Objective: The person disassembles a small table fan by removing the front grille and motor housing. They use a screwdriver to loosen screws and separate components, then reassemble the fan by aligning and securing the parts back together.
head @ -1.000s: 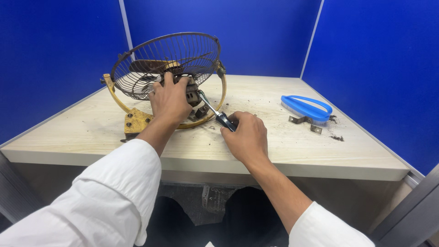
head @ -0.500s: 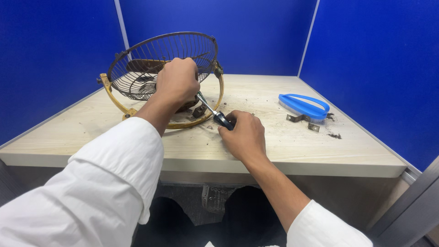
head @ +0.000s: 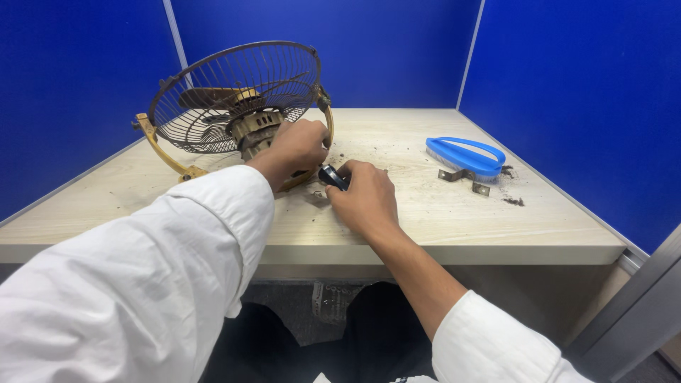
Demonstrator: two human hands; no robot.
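- I am looking down at a pale wood-grain table (head: 425, 220) that is filling the middle of the view, with blue partition walls (head: 582, 78) standing behind it and to both sides.
- I am seeing an old wire fan cage (head: 234, 96) on a yellowed stand sitting at the back left of the table; it is tipped over so its round face is tilting up and toward the back wall, with the brass-coloured motor hub (head: 254, 131) at its base facing me.
- My left hand (head: 298, 145), in a white sleeve, is closing around the fan just beside the hub, steadying it.
- My right hand (head: 365, 198) is resting on the table just right of the left one, fingers wrapped around the dark handle of a screwdriver (head: 332, 176).
- The screwdriver's long axis is running diagonally, handle toward me and to the right, tip pointing up-left toward the hub; the tip itself is hidden behind my left hand.
- A blue brush (head: 464, 156) is lying well apart at the right, its long axis running left to right.
- Small metal brackets (head: 464, 181) are lying just in front of the brush.
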